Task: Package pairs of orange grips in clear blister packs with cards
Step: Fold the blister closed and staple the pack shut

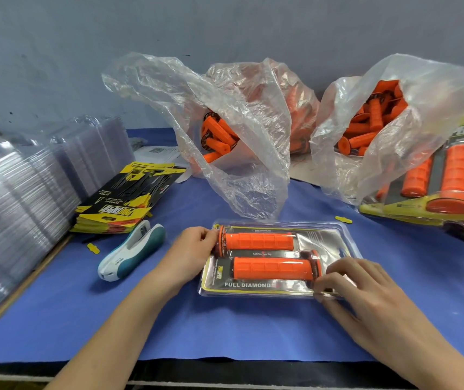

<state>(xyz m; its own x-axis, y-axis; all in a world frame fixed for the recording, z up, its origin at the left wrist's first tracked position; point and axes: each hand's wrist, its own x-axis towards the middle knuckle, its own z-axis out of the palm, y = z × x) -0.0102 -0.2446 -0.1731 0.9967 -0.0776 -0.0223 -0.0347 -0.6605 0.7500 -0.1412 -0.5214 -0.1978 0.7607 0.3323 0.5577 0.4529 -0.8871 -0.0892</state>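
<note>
Head view of the packing bench. A clear blister pack (327, 240) is laid flat on the blue table cover (84, 305), directly in front of the person. Two orange grips are enclosed in it, lying crosswise and parallel: the upper grip (256, 240) with its flange to the left, the lower grip (273, 267) with its flange to the right. A printed card (249, 285) is seen beneath them inside the pack.

The left end of the pack is held by the left hand (194, 249), its fingers curled together against the edge beside the upper grip's flange. The near right corner is pinched by the right hand (357, 282), with bent fingertips on top and the thumb along the lower edge.

A white and teal stapler (132, 249) lies to the left of the pack, apart from it. Behind it a stack of yellow and black cards (129, 198) is placed, and stacks of empty clear shells (14, 206) are ranged at far left. Two plastic bags (225, 130) (380, 122) of loose orange grips stand at the back. Finished packs (436, 178) are piled at right.
</note>
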